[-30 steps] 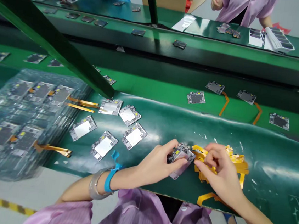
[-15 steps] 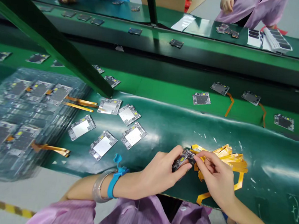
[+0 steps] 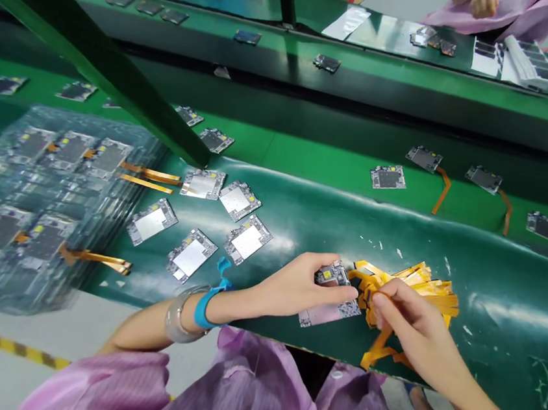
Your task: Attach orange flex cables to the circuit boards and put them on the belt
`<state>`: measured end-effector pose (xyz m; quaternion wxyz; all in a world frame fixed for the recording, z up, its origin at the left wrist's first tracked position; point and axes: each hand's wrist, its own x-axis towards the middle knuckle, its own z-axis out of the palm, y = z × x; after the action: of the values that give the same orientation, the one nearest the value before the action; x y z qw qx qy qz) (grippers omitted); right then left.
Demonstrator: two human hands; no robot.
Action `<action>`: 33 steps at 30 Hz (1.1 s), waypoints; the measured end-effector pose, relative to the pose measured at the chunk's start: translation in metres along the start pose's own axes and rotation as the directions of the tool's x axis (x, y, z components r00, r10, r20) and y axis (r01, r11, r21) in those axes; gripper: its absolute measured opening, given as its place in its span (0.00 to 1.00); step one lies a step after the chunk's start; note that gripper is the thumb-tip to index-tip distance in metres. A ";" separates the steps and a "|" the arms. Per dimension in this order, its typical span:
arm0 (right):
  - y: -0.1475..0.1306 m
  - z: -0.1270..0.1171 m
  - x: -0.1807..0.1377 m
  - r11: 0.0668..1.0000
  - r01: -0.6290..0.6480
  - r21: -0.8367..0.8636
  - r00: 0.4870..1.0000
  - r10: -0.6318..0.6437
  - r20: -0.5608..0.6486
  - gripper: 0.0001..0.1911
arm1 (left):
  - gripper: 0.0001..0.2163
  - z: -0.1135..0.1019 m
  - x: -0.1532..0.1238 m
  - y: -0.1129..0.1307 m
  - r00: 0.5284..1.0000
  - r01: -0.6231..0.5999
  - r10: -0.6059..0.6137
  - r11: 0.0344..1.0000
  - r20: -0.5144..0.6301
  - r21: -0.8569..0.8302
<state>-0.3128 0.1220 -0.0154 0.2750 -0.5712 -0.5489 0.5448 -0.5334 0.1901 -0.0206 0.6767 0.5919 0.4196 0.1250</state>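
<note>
My left hand grips a circuit board by its edges, low over the green bench, with the thumb lying across it. The board has a silvery plate and a yellow square; the fingers hide part of it. Just right of it, my right hand pinches an orange flex cable between thumb and fingertips. Whether this cable is joined to the board I cannot tell. Behind and beneath the right hand spreads a pile of orange flex cables.
Several loose boards lie left of my hands. Further left are stacked clear trays holding boards with cables. A slanted green post crosses the left side. Beyond the bench, a green belt carries boards; co-workers' hands are at the far side.
The board has turned flatter and lower in my left hand. My right fingers have moved off its edge to a cable. Boards on the near belt sit further right, and the view has shifted slightly.
</note>
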 end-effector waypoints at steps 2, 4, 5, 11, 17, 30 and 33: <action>-0.003 0.000 0.003 0.999 -0.011 0.044 0.997 0.008 0.074 0.18 | 0.15 0.000 -0.002 0.001 0.998 -0.003 0.002 1.000 0.056 0.019; -0.005 0.002 0.005 0.993 -0.072 0.092 0.987 0.058 0.148 0.17 | 0.13 -0.001 -0.005 0.002 0.996 0.004 -0.009 0.999 0.093 0.054; -0.005 0.003 0.006 0.987 -0.114 0.112 0.980 0.093 0.177 0.16 | 0.12 -0.001 -0.006 0.002 0.995 0.010 -0.017 0.998 0.102 0.067; -0.007 0.008 0.003 0.960 -0.221 0.172 0.958 0.180 0.223 0.15 | 0.10 -0.005 -0.010 0.003 0.991 0.032 -0.047 0.992 0.125 0.119; -0.005 0.010 0.000 0.966 -0.233 0.108 0.948 0.201 0.247 0.15 | 0.08 -0.004 -0.011 0.006 0.989 0.041 -0.061 0.989 0.133 0.143; 0.004 0.008 0.001 0.946 -0.308 0.102 0.900 0.255 0.353 0.15 | 0.10 0.001 -0.009 0.002 0.989 0.033 -0.056 0.985 0.134 0.171; 0.004 0.009 0.002 0.944 -0.315 0.093 0.895 0.263 0.360 0.15 | 0.11 0.002 -0.005 0.000 0.995 0.026 -0.046 0.978 0.094 0.208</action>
<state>-0.3202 0.1201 -0.0216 0.1331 -0.5210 -0.4546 0.7100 -0.5350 0.1848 -0.0188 0.6335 0.6567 0.4073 0.0392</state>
